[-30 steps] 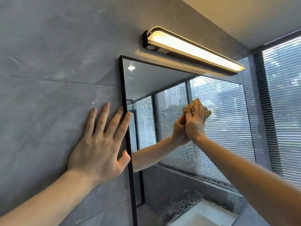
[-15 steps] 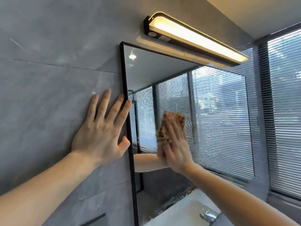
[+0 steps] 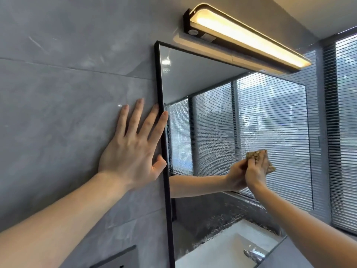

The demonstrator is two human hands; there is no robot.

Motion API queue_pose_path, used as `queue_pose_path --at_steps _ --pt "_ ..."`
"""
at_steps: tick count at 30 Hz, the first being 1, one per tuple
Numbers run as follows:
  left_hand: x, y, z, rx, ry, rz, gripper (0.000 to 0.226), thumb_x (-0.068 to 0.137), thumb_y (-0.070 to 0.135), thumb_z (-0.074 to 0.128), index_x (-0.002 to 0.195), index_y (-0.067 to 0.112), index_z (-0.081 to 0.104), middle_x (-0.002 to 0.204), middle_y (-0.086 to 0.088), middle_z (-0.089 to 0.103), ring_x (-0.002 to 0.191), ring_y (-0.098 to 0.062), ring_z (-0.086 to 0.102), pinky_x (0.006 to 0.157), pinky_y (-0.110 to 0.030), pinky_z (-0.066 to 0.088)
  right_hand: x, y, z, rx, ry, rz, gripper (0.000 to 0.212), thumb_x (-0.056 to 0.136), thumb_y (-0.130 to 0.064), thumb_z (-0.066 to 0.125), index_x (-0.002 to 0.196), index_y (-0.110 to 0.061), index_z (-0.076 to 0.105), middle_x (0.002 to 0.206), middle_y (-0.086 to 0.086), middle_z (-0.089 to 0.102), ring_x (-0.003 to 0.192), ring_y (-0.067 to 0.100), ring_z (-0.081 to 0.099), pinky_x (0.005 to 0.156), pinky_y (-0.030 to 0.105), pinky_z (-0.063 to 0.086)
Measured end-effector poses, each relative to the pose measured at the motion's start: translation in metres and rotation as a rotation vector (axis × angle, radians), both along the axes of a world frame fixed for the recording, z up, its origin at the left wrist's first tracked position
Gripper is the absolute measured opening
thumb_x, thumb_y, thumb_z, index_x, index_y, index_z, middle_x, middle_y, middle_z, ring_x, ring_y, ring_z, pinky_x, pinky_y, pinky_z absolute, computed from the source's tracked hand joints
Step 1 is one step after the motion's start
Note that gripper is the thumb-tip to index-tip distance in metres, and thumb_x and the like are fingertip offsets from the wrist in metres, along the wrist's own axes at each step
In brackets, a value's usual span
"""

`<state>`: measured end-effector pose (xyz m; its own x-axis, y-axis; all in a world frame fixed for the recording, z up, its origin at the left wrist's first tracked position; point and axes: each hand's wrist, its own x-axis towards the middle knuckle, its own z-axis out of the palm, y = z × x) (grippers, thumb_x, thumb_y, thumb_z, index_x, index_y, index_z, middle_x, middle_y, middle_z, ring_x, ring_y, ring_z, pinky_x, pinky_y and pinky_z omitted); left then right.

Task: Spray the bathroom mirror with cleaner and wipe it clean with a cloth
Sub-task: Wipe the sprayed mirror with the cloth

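Pressed flat under the right hand [image 3: 256, 171], the yellow-brown cloth [image 3: 257, 154] sits against the mirror [image 3: 212, 84] near the middle of the glass; the fingers lie over it, seemingly pressing more than pinching. Opposite, the left hand [image 3: 133, 151] rests with straight, spread fingers on the grey wall tile [image 3: 58, 93], its forefinger and thumb touching the black mirror frame [image 3: 161, 93]. Wet, beaded streaks cover the glass around and below the cloth. Wiping well likely means firm, overlapping passes, working down into the foamy lower band, with the bracing hand kept off the glass.
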<state>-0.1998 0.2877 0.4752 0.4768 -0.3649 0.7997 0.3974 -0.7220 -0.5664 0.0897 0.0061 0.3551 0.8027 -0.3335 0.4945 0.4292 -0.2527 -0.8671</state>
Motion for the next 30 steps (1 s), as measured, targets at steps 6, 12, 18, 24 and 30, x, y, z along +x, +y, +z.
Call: queue_pose_path --at_steps 6,12,18,24,30 --pt "-0.001 -0.001 0.0 -0.004 0.001 -0.002 0.101 0.087 0.059 0.03 0.169 0.009 -0.002 0.175 -0.02 0.01 0.161 -0.048 0.0 0.127 -0.066 0.008 -0.085 0.055 -0.018 -0.246 -0.292 0.11 0.078 0.102 -0.047 0.03 0.168 -0.037 -0.009 0.174 -0.02 -0.022 0.158 0.001 -0.024 0.13 0.035 -0.013" --pt "-0.003 -0.002 0.0 -0.015 0.017 0.007 0.1 0.087 0.058 0.028 0.169 0.009 -0.004 0.176 -0.019 0.007 0.161 -0.048 -0.001 0.128 -0.066 0.006 -0.167 0.098 -0.032 -0.642 -0.671 0.275 0.08 0.107 -0.029 0.048 0.17 -0.018 -0.001 0.178 0.0 -0.014 0.164 0.026 -0.016 0.132 0.059 -0.002" --pt "-0.002 0.0 -0.001 -0.016 0.013 -0.007 0.101 0.087 0.059 0.028 0.169 0.01 -0.004 0.176 -0.018 0.006 0.161 -0.047 -0.003 0.129 -0.064 0.002 -0.142 0.092 -0.052 -0.682 -0.773 0.195 0.072 0.108 -0.036 0.041 0.17 -0.015 0.011 0.179 0.004 0.001 0.166 0.031 -0.001 0.131 0.063 0.009" --pt "0.0 0.001 -0.001 -0.011 0.006 -0.005 0.104 0.089 0.061 0.038 0.168 0.011 -0.007 0.176 -0.017 0.006 0.161 -0.047 -0.004 0.129 -0.064 0.001 -0.072 0.042 -0.074 -0.469 -0.461 0.057 0.07 0.109 -0.041 0.027 0.171 -0.022 0.0 0.179 -0.005 -0.01 0.165 0.018 -0.01 0.134 0.046 -0.004" --pt "0.0 0.001 -0.001 -0.002 -0.003 -0.002 0.103 0.089 0.06 0.035 0.168 0.011 -0.008 0.176 -0.018 0.007 0.161 -0.047 -0.003 0.129 -0.064 0.001 -0.012 -0.014 -0.104 -0.087 0.131 0.056 0.069 0.113 -0.051 0.023 0.169 -0.025 -0.006 0.178 -0.006 -0.013 0.163 0.011 -0.016 0.132 0.039 -0.014"
